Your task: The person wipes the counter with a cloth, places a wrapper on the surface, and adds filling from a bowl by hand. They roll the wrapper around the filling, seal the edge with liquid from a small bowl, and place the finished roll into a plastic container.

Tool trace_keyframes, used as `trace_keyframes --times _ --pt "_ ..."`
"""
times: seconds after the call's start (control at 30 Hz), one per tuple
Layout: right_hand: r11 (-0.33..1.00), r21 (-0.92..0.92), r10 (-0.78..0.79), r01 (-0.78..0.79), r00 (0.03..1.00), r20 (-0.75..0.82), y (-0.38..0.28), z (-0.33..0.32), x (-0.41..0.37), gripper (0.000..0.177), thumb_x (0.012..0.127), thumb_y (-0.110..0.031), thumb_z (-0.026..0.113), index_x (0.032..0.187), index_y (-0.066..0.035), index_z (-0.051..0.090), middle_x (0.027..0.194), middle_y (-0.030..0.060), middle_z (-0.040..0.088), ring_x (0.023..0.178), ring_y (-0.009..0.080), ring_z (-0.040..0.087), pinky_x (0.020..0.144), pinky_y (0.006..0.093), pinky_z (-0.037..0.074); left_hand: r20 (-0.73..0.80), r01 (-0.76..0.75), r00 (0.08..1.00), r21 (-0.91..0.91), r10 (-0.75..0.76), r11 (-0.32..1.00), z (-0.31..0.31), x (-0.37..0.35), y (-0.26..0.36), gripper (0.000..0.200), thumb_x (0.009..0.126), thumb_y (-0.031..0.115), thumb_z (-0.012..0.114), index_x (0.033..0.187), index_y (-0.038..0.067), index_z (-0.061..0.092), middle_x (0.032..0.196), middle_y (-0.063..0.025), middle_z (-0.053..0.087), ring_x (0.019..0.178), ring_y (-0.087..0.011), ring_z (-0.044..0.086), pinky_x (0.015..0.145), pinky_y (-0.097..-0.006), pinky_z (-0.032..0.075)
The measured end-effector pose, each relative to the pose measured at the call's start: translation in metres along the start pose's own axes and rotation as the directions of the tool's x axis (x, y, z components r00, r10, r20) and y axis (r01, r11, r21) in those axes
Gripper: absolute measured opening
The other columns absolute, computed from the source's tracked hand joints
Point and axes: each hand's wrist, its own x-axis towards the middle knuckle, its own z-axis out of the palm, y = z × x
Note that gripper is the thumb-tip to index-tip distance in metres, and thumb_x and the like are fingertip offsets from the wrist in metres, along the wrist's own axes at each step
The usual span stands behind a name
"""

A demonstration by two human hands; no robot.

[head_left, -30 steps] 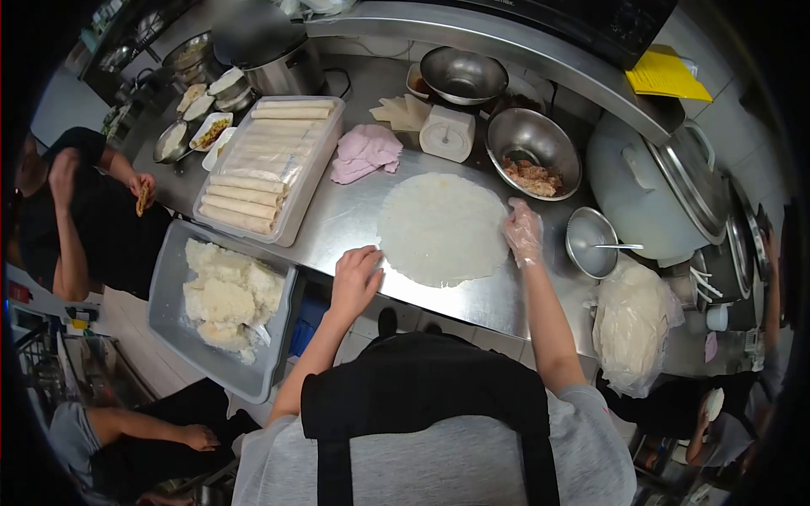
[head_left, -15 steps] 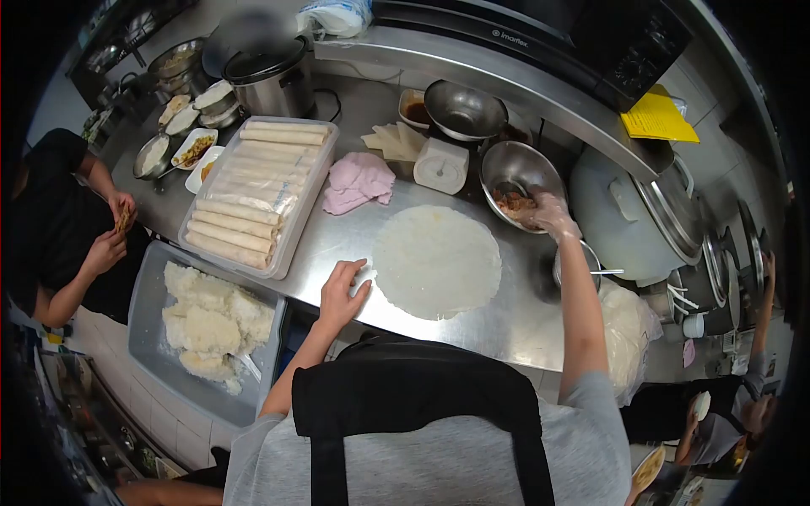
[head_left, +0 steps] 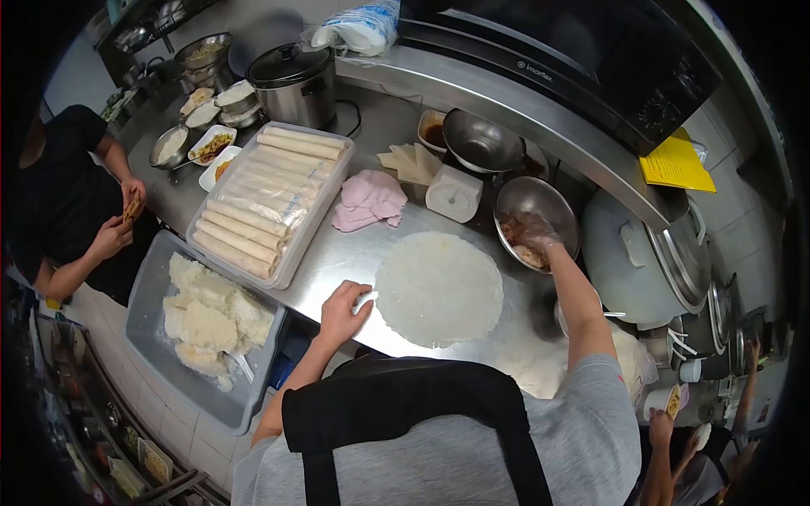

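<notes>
While the right hand (head_left: pixel 538 232) is inside the steel bowl (head_left: pixel 558 205), grip too hidden to tell, a compact scoop should spill least, the left hand (head_left: pixel 342 313) unclenched beside the round sheet (head_left: pixel 439 289) near the counter's (head_left: pixel 321 274) front edge.

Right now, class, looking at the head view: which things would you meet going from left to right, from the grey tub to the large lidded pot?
Grey tub → left hand → round pale sheet → metal bowl with the right hand in it → large lidded pot.
</notes>
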Motion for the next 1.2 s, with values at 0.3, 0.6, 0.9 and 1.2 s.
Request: trace_keyframes --times 0.3,0.6,0.9,1.2 --pt "0.942 0.314 -0.21 0.122 0.942 0.262 0.034 -0.021 0.013 0.051 0.072 -0.039 0.073 0.114 -0.01 0.066 0.116 0.0094 0.065 0.107 0.0228 0.061 0.095 0.0333 0.045 0.423 0.295 0.904 -0.708 0.051 0.642 0.115 0.118 0.056 0.042 0.084 0.011 0.064 0.123 -0.001 0.053 0.107 -0.0087 0.062 0.091 -0.0167 0.061 0.078 -0.0287 0.051" --pt "0.993 0.067 -0.11 0.098 0.969 0.221 0.021 0.003 0.022 0.055 0.068 -0.026 0.075 0.12 -0.016 0.061 0.122 0.005 0.062 0.109 0.0257 0.06 0.093 0.0352 0.046 0.388 0.533 0.846 -0.652 -0.367 0.539 0.208 0.202 0.122 0.078 0.081 0.005 0.06 0.146 0.012 0.018 0.082 -0.008 0.055 0.066 -0.0192 0.059 0.05 -0.0304 0.054" --pt "0.529 0.825 0.001 -0.198 0.972 0.233 0.054 0.03 0.041 0.033 0.068 -0.014 0.073 0.097 -0.001 0.066 0.085 0.0075 0.067 0.068 0.0177 0.063 0.054 0.0309 0.048 0.377 0.513 0.858 -0.666 -0.349 0.541 0.213 0.176 0.133 0.087 0.077 -0.005 0.054 0.149 0.014 0.009 0.094 -0.0206 0.063 0.052 -0.0227 0.062 0.044 -0.0337 0.054" --pt "0.918 0.396 0.084 -0.036 0.991 -0.104 0.013 0.07 0.051 0.033 0.073 -0.019 0.067 0.101 -0.002 0.061 0.093 0.0164 0.063 0.083 0.0286 0.062 0.07 0.041 0.049 0.438 0.557 0.828 -0.714 -0.35 0.424 0.212 0.17 0.138 0.09 0.079 -0.007 0.055 0.151 0.018 0.008 0.081 -0.0174 0.065 0.051 -0.0193 0.062 0.041 -0.0306 0.051"
